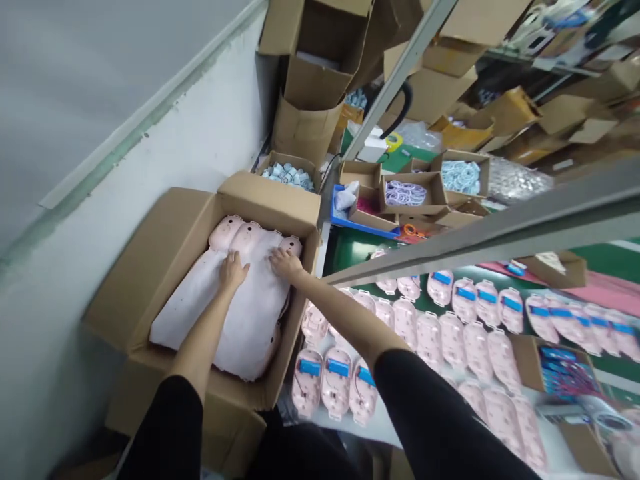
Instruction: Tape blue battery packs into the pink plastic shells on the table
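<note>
In the head view an open cardboard box (165,233) holds pink plastic shells (247,237), their rounded ends showing along the far side. A white sheet (200,300) lies over most of them. On the middle of the sheet rests my left hand (233,270), fingers apart and holding nothing. My right hand (286,262) lies flat with spread fingers near the sheet's far right edge, close to one shell. More pink shell shows along the box's right side, partly under the sheet.
Right of the box, a table carries rows of pink shell halves (430,337), several with blue battery packs (309,367). A metal post (475,233) slants across. Behind are boxes of light-blue parts (287,175) and purple rings (405,193). A white wall (125,200) stands left.
</note>
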The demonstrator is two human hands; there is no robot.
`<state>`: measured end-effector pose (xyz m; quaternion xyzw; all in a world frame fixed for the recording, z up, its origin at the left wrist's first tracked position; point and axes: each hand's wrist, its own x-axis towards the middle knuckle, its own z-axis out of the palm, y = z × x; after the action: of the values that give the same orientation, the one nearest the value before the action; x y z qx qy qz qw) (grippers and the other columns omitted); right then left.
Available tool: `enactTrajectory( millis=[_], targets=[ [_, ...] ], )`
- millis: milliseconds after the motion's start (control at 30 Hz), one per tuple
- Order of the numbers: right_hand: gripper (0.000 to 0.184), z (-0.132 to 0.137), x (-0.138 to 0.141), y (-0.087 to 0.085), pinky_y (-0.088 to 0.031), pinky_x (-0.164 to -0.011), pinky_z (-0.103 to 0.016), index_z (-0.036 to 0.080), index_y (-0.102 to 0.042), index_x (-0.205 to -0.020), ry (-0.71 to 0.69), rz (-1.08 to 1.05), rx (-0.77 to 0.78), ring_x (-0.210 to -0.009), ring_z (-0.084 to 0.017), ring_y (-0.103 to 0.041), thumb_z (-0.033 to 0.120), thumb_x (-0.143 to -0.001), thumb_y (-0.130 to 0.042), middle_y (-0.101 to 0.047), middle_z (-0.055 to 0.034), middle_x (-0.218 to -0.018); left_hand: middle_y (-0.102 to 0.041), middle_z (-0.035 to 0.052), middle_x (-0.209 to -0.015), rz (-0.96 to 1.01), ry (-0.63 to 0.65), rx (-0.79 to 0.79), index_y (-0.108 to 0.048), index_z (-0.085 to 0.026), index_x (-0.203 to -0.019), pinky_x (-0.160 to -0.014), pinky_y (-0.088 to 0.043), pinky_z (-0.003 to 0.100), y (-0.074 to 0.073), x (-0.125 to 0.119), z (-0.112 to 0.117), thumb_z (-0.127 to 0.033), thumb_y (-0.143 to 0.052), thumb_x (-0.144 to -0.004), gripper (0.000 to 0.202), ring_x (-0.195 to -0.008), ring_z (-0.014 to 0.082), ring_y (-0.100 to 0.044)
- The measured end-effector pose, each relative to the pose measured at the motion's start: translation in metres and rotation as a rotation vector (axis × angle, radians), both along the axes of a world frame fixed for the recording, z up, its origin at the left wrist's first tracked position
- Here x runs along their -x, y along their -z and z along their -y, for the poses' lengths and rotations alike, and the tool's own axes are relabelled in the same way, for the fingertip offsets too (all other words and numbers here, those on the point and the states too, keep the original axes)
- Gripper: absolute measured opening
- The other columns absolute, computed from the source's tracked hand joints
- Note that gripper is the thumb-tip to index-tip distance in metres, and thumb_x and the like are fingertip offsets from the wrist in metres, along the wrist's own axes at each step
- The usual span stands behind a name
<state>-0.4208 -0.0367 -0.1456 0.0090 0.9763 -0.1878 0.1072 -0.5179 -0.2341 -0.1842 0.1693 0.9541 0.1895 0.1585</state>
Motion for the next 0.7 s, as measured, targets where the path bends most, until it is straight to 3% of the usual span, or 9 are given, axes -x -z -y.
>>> enactTrajectory(
  millis=[100,200,300,433,500,567,700],
  targets=[
    [0.035,-0.008,0.022,0.034,-0.023,-0.123,-0.053,0.008,-0.062,-0.129,-0.07,0.045,-0.074,-0.141,-0.028,-0.044,0.006,-0.096,-0.052,-0.059,-0.0154,-0.147,-0.029,0.0271,-0.167,-0.012,-0.019,0.033,-0.036,-0.015,-0.159,-0.117,-0.033,0.056,0.024,0.013,-0.002,-0.037,-0.068,-0.09,0.079,-0.146,0.0439,-0.04],
    [0.034,-0.008,0.015,0.043,-0.025,-0.123,-0.055,0.015,-0.065,-0.127,-0.125,0.04,-0.19,-0.133,-0.028,-0.051,0.006,-0.097,-0.051,-0.064,-0.0131,-0.139,-0.033,0.0276,-0.164,-0.073,0.009,0.077,-0.033,-0.016,-0.16,-0.118,-0.031,0.054,0.034,0.013,-0.003,-0.035,-0.064,-0.092,0.078,-0.145,0.0413,-0.042],
    [0.026,-0.003,0.01,0.022,-0.037,-0.116,-0.053,0.013,-0.068,-0.12,-0.142,0.041,-0.25,-0.124,-0.029,-0.056,0.011,-0.099,-0.054,-0.067,-0.0172,-0.131,-0.043,0.0286,-0.156,-0.135,-0.022,0.097,-0.034,-0.015,-0.16,-0.113,-0.035,0.053,0.036,0.014,-0.005,-0.033,-0.06,-0.094,0.073,-0.138,0.0399,-0.047],
    [0.032,-0.014,-0.011,-0.033,-0.047,-0.109,-0.04,0.007,-0.068,-0.12,-0.173,-0.06,-0.194,-0.123,-0.025,-0.058,0.012,-0.106,-0.039,-0.069,-0.0167,-0.126,-0.059,0.0263,-0.135,-0.144,-0.128,0.011,-0.046,-0.016,-0.153,-0.105,-0.041,0.056,0.034,0.024,-0.01,-0.027,-0.066,-0.088,0.069,-0.123,0.0408,-0.056],
    [0.039,-0.031,-0.049,-0.063,-0.048,-0.11,-0.037,0.012,-0.063,-0.131,-0.162,-0.227,-0.076,-0.132,-0.022,-0.056,0.012,-0.107,-0.033,-0.066,-0.0122,-0.138,-0.06,0.0235,-0.133,-0.133,-0.163,-0.049,-0.047,-0.016,-0.151,-0.104,-0.044,0.054,0.031,0.031,-0.013,-0.024,-0.069,-0.083,0.072,-0.121,0.0392,-0.058],
    [0.041,-0.048,-0.112,-0.092,-0.048,-0.112,-0.036,0.018,-0.06,-0.137,-0.046,-0.383,0.026,-0.135,-0.02,-0.056,0.014,-0.107,-0.033,-0.064,-0.0084,-0.142,-0.059,0.0217,-0.136,-0.128,-0.149,-0.099,-0.047,-0.013,-0.151,-0.105,-0.046,0.05,0.025,0.034,-0.016,-0.02,-0.067,-0.081,0.073,-0.123,0.0361,-0.058],
    [0.032,-0.077,-0.29,-0.136,-0.055,-0.098,-0.039,0.022,-0.059,-0.134,0.522,-0.439,0.068,-0.112,-0.023,-0.07,0.03,-0.107,-0.044,-0.073,-0.0096,-0.123,-0.068,0.0136,-0.117,-0.2,-0.086,-0.275,-0.058,-0.008,-0.14,-0.108,-0.046,0.045,-0.003,0.033,-0.015,-0.028,-0.069,-0.083,0.062,-0.115,0.0287,-0.061]
  ],
)
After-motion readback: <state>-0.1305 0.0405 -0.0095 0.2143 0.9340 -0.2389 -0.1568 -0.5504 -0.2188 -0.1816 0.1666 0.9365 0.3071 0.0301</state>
